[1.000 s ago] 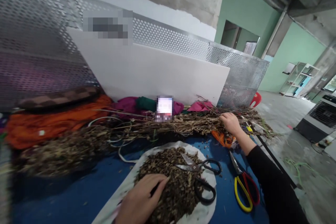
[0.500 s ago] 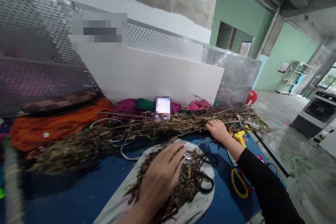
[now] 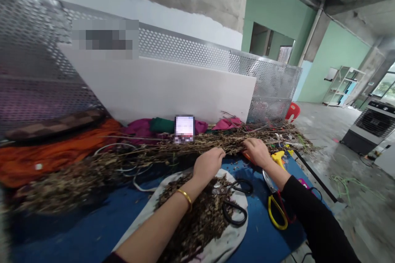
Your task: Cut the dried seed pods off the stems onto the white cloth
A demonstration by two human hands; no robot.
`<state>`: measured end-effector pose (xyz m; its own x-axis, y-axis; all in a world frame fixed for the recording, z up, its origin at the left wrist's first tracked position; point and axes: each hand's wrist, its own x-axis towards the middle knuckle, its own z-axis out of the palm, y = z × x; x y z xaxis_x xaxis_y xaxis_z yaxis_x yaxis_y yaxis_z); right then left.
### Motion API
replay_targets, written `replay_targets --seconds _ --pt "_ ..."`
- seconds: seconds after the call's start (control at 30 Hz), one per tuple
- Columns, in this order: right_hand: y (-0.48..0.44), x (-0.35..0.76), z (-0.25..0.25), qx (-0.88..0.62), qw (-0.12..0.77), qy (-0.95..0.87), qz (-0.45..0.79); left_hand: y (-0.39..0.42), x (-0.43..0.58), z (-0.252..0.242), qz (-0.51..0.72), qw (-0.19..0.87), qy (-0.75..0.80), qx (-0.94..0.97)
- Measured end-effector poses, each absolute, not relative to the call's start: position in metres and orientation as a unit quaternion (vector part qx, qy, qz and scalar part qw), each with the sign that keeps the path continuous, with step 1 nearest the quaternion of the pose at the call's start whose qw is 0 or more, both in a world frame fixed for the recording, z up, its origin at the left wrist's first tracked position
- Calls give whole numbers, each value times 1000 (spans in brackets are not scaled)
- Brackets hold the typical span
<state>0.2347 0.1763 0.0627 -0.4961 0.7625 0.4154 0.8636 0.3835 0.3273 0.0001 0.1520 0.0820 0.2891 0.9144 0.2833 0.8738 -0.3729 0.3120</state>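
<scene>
Beyond the white rounded cloth [image 3: 224, 247], heaped with brown crumbled leaves [image 3: 197, 226], lay a long bundle of dry brown stems [image 3: 230, 143]. There the bare left hand [image 3: 208, 165] and bare right hand [image 3: 256, 152] had fingers bent narrow; whether either gripped stems, I couldn't tell. Black-handled metal scissors [image 3: 237, 224] lay on the cloth's right side.

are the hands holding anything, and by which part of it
It cannot be told: the left hand and right hand are at the dried stalks, fingers curled, but no gripped stem shows clearly.
</scene>
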Motion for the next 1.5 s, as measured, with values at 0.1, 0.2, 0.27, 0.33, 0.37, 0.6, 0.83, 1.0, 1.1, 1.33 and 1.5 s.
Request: replay_targets --seconds 0.1,0.2,0.27,0.33,0.37,0.6,0.83,1.0,1.1,1.33,1.5 --pt "184 273 68 -584 87 -764 -260 162 -2 89 221 28 550 805" --pt "192 308 68 -630 49 -731 -255 167 0 93 211 14 546 811" --pt "195 324 63 -643 18 -725 -245 168 0 95 202 5 544 814" --pt "198 334 58 -655 -9 -718 -235 168 -4 98 191 -2 539 820" --pt "200 337 55 -661 -20 -713 -231 168 -7 100 185 -5 538 822" --pt "209 351 41 -695 -70 -689 -195 161 -54 117 177 -12 544 820" --pt "215 356 37 -723 -74 -663 -180 136 -100 138 180 -27 583 792" --pt "217 353 38 -730 -51 -653 -194 119 -129 143 179 -29 597 781" --pt "215 354 38 -738 -42 -645 -192 113 -146 142 190 -34 609 769" --pt "199 350 50 -744 11 -639 -196 95 -195 144 218 -72 655 720" --pt "183 310 81 -714 133 -637 -258 74 -215 144 243 -49 662 707"
